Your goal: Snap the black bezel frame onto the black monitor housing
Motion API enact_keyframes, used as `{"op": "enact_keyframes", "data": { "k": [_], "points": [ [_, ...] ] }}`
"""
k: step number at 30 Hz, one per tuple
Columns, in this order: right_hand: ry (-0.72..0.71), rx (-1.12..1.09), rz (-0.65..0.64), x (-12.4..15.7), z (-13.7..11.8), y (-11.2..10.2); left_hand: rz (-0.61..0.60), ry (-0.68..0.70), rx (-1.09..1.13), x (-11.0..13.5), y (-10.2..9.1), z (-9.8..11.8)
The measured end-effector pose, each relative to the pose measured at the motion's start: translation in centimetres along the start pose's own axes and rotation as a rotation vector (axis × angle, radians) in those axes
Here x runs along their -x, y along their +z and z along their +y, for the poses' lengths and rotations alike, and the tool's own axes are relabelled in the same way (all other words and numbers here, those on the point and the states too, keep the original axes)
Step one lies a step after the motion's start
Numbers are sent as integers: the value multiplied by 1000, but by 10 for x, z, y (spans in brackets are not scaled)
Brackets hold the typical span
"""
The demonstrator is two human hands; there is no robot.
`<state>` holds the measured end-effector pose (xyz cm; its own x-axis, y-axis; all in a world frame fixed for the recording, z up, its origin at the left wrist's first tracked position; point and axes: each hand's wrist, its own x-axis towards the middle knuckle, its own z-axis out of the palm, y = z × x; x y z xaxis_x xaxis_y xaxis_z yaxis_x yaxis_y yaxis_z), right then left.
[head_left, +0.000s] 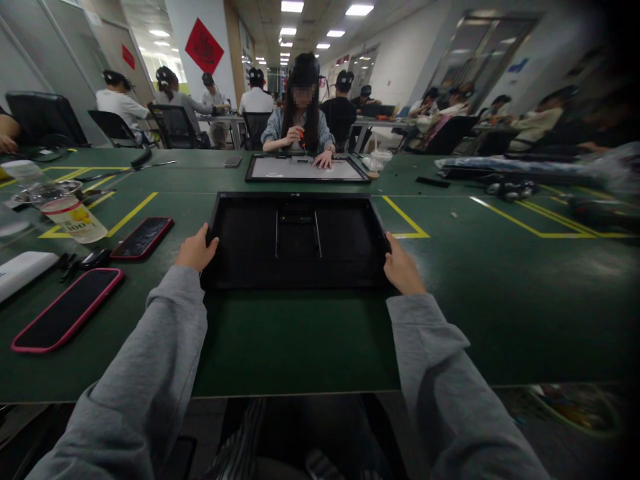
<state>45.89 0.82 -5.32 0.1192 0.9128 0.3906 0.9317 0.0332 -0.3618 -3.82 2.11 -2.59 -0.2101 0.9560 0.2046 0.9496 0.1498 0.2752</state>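
Observation:
A wide black monitor housing [240,240] with a small LG mark on its far edge lies in front of me on the green table. Its recessed middle is dark, with two thin upright lines and a small dark part between them. My left hand [196,249] is closed around its left edge, thumb on top. On the opposite edge my right hand [403,268] grips in the same way. The fingers beneath the rim are hidden on both sides.
To the left are two phones [70,310] in red cases, a bottle [75,217] and a white device [23,272]. Across the table [500,313], a co-worker [300,127] holds an orange-handled tool over another panel [275,169]. Plastic-wrapped items [500,165] lie at right.

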Motion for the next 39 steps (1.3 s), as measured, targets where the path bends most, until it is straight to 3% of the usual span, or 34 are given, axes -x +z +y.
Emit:
{"op": "enact_keyframes", "data": {
  "k": [9,13,16,21,23,25,28,31,34,36,39],
  "points": [
    [-10,-1,-31,3,3,5,-20,-21,-22,4,0,-11],
    [26,12,-26,3,-1,-1,56,-17,-99,7,-3,-6],
    [14,-29,95,1,-13,-17,273,59,14,12,-13,1],
    [-103,-128,635,8,-44,-49,914,230,261,29,-40,12],
    [-60,-126,707,13,-54,-56,1011,202,262,35,-48,14],
    [-57,-128,725,16,-57,-58,999,173,239,38,-51,14],
    [-116,-142,649,13,-50,-51,910,187,210,32,-45,12],
    [-58,-96,427,7,-35,-35,669,235,177,21,-31,6],
    [29,-71,173,3,-22,-18,448,175,129,11,-14,0],
    [51,-62,127,3,-17,-10,346,108,98,9,-6,-2],
    [50,-65,128,3,-14,-6,295,65,75,11,-1,0]
  ]
}}
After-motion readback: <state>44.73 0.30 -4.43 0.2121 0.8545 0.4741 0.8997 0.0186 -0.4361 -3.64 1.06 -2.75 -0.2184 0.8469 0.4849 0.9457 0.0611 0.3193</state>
